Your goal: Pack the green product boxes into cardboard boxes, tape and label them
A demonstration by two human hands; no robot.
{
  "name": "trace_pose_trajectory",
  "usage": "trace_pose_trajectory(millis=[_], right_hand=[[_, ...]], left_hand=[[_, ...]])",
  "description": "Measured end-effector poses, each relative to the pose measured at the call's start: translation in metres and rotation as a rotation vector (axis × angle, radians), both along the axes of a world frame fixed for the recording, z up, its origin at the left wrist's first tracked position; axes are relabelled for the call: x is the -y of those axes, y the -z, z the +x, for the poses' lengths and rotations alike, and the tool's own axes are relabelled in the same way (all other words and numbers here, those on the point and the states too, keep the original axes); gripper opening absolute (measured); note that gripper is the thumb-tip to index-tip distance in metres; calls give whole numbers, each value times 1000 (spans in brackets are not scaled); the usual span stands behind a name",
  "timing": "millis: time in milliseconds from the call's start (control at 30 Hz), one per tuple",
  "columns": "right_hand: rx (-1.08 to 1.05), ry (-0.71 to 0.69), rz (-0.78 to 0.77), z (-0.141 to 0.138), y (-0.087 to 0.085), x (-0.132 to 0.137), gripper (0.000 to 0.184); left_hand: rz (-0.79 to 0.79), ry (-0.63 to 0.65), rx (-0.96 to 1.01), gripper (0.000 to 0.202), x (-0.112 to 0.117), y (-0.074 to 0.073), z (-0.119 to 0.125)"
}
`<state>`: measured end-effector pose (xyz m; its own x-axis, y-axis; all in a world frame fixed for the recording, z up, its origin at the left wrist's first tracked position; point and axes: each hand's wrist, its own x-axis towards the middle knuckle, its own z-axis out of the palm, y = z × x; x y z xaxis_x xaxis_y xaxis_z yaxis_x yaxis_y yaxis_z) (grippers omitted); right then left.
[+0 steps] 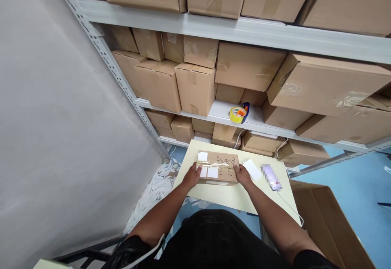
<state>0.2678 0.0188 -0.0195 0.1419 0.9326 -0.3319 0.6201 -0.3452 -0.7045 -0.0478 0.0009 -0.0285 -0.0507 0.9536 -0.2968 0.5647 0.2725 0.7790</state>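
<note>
Between my two hands is a small cardboard box (227, 173) on or just above the pale table (210, 195); I cannot tell if it touches the top. Clear tape runs across its upper face, which also bears white labels and black handwriting. My left hand (193, 175) grips the box's left end, thumb on top. On the opposite end, my right hand (242, 174) holds it the same way, with the fingers mostly hidden. White paper (252, 169) lies just right of the box, and a phone (271, 177) with a blurred screen is farther right.
Metal shelving (201, 23) packed with cardboard boxes (195, 87) rises behind the table. A tape dispenser with yellow tape (237, 114) sits on the middle shelf. Paper scraps (152, 193) cover the floor at left, beside a grey wall (61, 118). A large open carton (326, 220) stands at right.
</note>
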Motion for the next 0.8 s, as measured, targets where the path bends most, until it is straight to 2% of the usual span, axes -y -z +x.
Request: trace_pose_trajectory(millis=[233,567,800], right_hand=[[5,-10,11,-1,-2,0,58],[9,-23,15,3,7,-3,60],[13,-16,6,2,3,-3,59]], left_hand=[[-18,9,9,67,0,0,0],[15,19,27,61,0,-4,0],[36,-3,42,61,-1,1,0]])
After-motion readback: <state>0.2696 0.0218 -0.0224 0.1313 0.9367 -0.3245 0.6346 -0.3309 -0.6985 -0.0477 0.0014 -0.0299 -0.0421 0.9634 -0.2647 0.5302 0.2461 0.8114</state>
